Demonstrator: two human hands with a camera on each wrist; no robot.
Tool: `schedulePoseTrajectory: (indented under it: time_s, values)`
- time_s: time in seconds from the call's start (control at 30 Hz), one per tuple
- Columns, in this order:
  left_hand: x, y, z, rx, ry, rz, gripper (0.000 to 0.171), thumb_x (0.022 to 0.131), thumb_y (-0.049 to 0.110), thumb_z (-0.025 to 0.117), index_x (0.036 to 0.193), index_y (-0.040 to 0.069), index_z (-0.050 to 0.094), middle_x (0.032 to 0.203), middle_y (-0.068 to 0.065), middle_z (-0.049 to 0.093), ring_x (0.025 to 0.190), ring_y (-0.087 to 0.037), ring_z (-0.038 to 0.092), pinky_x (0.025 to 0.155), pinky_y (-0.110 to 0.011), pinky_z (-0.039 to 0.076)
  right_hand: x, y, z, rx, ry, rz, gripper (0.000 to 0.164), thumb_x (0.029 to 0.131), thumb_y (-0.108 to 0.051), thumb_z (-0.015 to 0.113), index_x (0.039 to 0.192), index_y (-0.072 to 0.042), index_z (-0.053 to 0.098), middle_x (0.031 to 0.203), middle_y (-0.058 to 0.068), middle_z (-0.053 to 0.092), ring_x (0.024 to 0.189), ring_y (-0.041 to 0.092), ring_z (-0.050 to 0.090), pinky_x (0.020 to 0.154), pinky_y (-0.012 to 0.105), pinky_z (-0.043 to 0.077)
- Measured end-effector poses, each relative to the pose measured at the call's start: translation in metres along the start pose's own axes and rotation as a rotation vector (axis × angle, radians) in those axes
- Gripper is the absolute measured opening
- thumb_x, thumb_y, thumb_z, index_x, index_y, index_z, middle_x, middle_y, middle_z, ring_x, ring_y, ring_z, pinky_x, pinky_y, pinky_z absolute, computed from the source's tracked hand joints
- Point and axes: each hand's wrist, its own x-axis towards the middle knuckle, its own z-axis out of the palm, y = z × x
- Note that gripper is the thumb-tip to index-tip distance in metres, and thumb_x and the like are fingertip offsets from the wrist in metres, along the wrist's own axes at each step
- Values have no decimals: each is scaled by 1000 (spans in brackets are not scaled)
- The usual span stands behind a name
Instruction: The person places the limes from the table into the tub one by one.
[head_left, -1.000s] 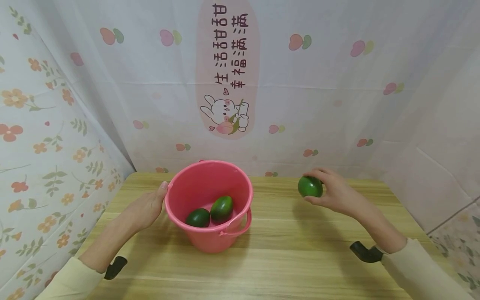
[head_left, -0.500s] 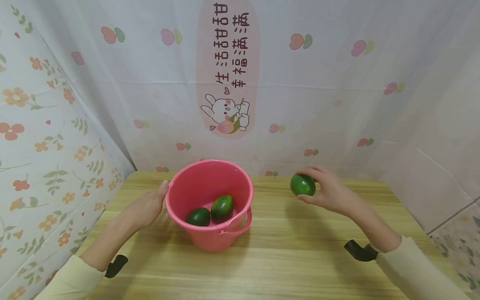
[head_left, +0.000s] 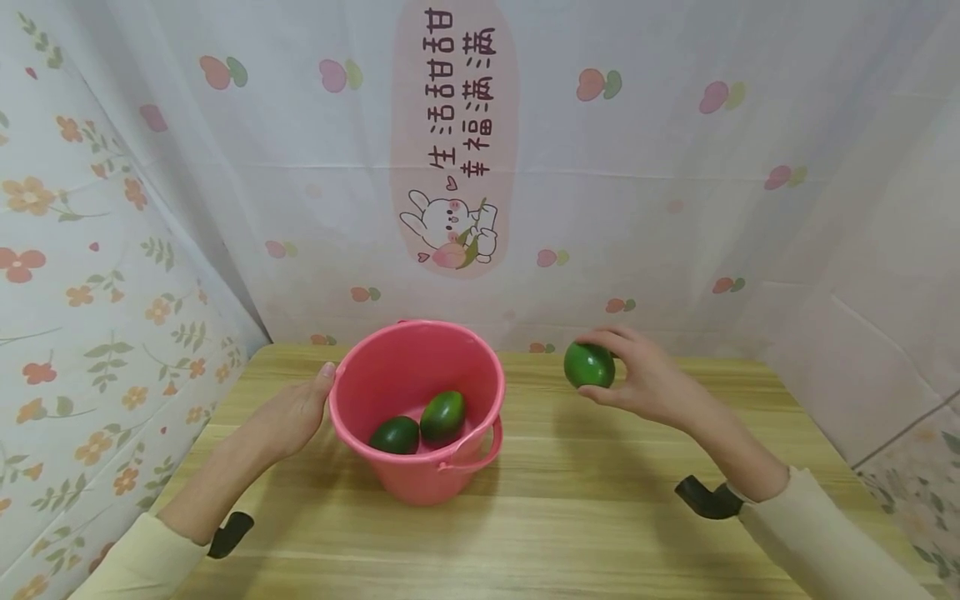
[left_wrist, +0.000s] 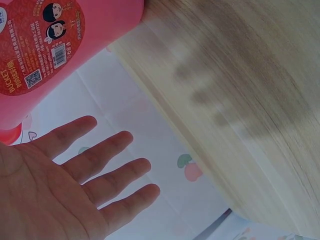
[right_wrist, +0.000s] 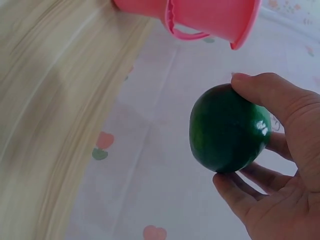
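A pink bucket (head_left: 417, 481) stands upright on the wooden table, with two dark green avocados (head_left: 443, 417) lying at its bottom. My left hand (head_left: 288, 419) is at the bucket's left side, its thumb touching the rim; in the left wrist view its fingers (left_wrist: 117, 178) are straight and spread, clear of the bucket wall. To the right of the bucket, my right hand (head_left: 647, 379) holds a third glossy green avocado (head_left: 588, 365) above the table. The right wrist view shows the thumb (right_wrist: 265, 92) on one side of that avocado (right_wrist: 227, 131) and fingertips on the other.
The bucket's handle (head_left: 480, 454) hangs down on its right front side. A printed curtain (head_left: 637, 192) stands behind the table's far edge, and a floral one (head_left: 97, 333) on the left. Black wrist mounts (head_left: 708, 498) stick out from both wrists.
My right hand has moved left and slightly away from me with the avocado in it, closer to the bucket. The left hand and the bucket have stayed in place.
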Motion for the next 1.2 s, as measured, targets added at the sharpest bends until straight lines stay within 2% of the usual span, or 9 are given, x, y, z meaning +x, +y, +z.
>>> schedulePoseTrajectory:
  time_s: [0.27, 0.97, 1.2]
  values:
    - [-1, -2, 1, 7, 10, 19, 69, 112, 41, 10, 146, 0, 53, 143, -22, 54, 132, -44, 49, 107, -63, 37, 7, -7, 0, 6, 12, -23, 62, 76, -15, 92, 131, -6, 64, 128, 10, 59, 103, 26, 62, 80, 42, 58]
    - [-2, 0, 0, 12, -4, 5, 69, 112, 43, 10, 148, -1, 49, 146, -23, 51, 134, -45, 46, 107, -64, 36, 23, -22, -8, 33, 55, -84, 62, 75, -11, 92, 130, -5, 63, 128, 9, 58, 106, 25, 61, 84, 44, 59]
    - [-1, 0, -1, 12, -9, 5, 69, 112, 44, 10, 149, -1, 49, 146, -23, 51, 134, -44, 46, 107, -64, 36, 27, -28, -11, 34, 61, -87, 62, 77, -14, 92, 132, -7, 63, 130, 10, 57, 110, 27, 58, 83, 44, 58]
